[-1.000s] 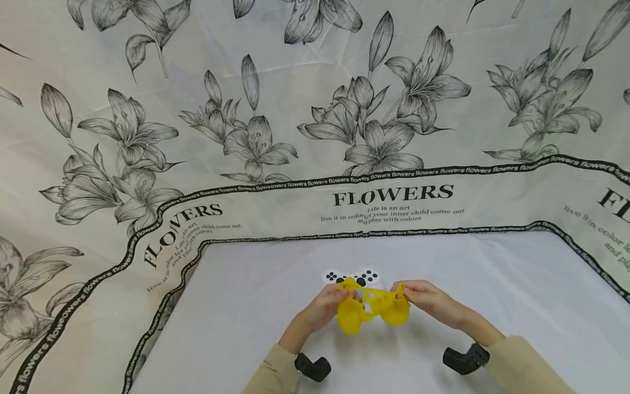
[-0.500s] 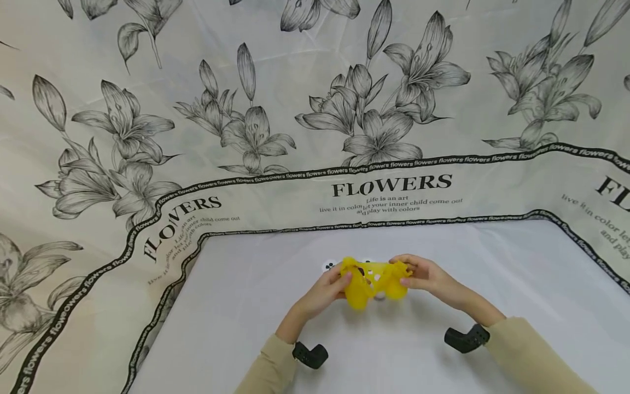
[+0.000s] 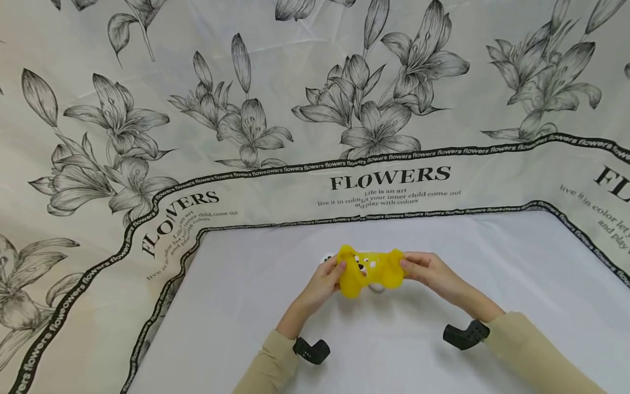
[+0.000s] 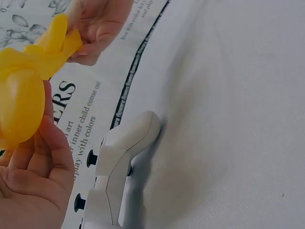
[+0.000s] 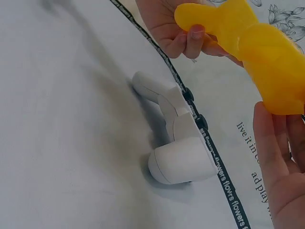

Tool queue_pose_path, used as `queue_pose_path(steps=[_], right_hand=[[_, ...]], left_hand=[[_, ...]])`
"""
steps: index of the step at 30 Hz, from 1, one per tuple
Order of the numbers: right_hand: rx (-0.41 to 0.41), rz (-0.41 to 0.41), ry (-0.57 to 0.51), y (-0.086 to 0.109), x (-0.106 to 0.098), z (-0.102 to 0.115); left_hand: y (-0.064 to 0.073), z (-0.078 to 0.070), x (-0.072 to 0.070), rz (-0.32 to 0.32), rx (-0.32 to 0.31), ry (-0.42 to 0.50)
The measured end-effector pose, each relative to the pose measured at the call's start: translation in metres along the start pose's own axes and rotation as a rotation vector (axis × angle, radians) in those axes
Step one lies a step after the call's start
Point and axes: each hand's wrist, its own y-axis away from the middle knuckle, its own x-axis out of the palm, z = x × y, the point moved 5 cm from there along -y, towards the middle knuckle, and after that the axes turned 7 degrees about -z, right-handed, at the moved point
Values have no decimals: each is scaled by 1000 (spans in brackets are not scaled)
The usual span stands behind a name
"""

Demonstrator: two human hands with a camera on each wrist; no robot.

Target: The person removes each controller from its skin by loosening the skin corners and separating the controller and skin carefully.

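A soft yellow game controller cover with several cut-out holes is stretched between both hands, lifted off the table. My left hand grips its left lobe, thumb on the near side. At the other end, my right hand pinches the edge of the right lobe. Beneath and behind the cover lies a white game controller, mostly hidden in the head view. The left wrist view shows this controller on the cloth with its black thumbsticks, apart from the cover. In the right wrist view the cover looks limp and folded.
A white cloth covers the table. Behind it hangs a pale curtain with printed lilies and lettering. Each wrist carries a black camera mount, one on the left and one on the right.
Both hands have shifted the cover up and away in the head view, in front of the controller. The right hand's fingers have re-gripped the edge, and the cover has turned to show its holes differently.
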Motion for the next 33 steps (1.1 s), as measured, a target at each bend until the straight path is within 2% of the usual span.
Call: queue_pose_path(steps=[5, 8, 16, 22, 29, 33], right_hand=[[-1, -82, -28, 1, -2, 0], [10, -116, -2, 1, -4, 0], [14, -92, 91, 6, -3, 3], [-36, 0, 166, 9, -3, 8], [-105, 259, 88, 12, 2, 13], [-169, 356, 45, 15, 6, 15]], left_hand=[[1, 1, -4, -27, -36, -17], [2, 1, -7, -44, -40, -27], [5, 4, -11, -43, -18, -16], [8, 5, -13, -46, -20, -6], [10, 7, -15, -60, -23, 6], [10, 9, -16, -54, -14, 17]])
